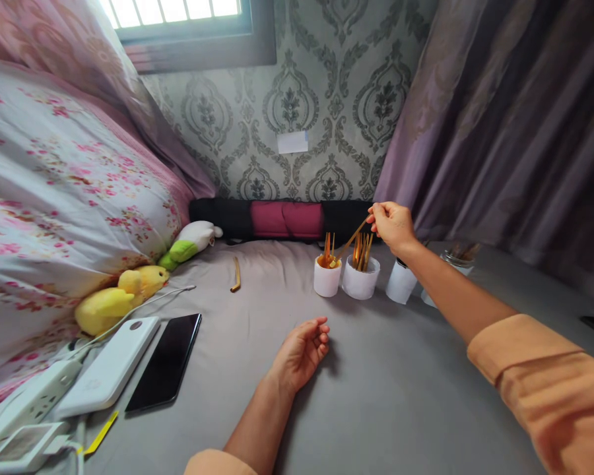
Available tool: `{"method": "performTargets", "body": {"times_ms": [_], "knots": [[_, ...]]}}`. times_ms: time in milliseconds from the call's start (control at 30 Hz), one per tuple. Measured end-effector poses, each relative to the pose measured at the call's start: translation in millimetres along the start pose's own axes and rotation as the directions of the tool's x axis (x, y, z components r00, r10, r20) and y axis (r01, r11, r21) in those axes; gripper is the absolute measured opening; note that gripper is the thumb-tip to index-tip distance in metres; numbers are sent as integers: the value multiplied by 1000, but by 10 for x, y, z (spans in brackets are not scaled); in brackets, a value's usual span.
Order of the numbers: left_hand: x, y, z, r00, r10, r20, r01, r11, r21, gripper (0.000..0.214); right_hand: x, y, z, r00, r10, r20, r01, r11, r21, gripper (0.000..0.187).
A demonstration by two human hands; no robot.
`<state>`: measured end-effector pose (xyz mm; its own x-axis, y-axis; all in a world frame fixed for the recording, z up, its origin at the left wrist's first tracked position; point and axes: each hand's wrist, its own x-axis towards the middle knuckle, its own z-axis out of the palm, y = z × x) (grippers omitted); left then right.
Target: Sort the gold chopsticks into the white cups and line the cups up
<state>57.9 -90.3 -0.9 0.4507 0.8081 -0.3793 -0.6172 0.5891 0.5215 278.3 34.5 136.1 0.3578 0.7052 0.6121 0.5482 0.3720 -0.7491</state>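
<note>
My right hand [390, 224] pinches the upper end of a long, thin golden-brown utensil [354, 236]. The utensil slants down to the left, its lower end at the mouth of a white cup [327, 280]; its exact kind is unclear. Several gold-coloured utensils [329, 245] stand in that cup. Beside it, a second white cup [360, 284] with a clear rim holds more upright gold utensils [362, 251]. My left hand [304, 353] rests on the grey sheet in front of the cups, fingers loosely curled and holding nothing.
Behind my right forearm stand a white-wrapped container [400, 282] and a jar [458, 262] of thin sticks. A bent gold straw-like piece [235, 274] lies left of the cups. Further left are a black phone [165, 363], white power bank [111, 366], power strip [34, 396] and plush toys [106, 307].
</note>
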Motion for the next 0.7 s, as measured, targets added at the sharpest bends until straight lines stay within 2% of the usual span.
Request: {"method": "performTargets", "body": {"times_ms": [233, 533, 700], "knots": [[5, -7, -21, 1000, 5, 10, -5, 1000, -1, 17, -3, -35, 103, 995, -66, 78, 73, 994, -86, 27], [5, -8, -2, 1000, 6, 2, -6, 1000, -3, 16, -15, -3, 214, 982, -53, 182, 72, 993, -97, 29], [9, -6, -12, 1000, 4, 11, -4, 1000, -5, 17, -45, -6, 260, 958, -83, 273, 112, 990, -91, 25]]}}
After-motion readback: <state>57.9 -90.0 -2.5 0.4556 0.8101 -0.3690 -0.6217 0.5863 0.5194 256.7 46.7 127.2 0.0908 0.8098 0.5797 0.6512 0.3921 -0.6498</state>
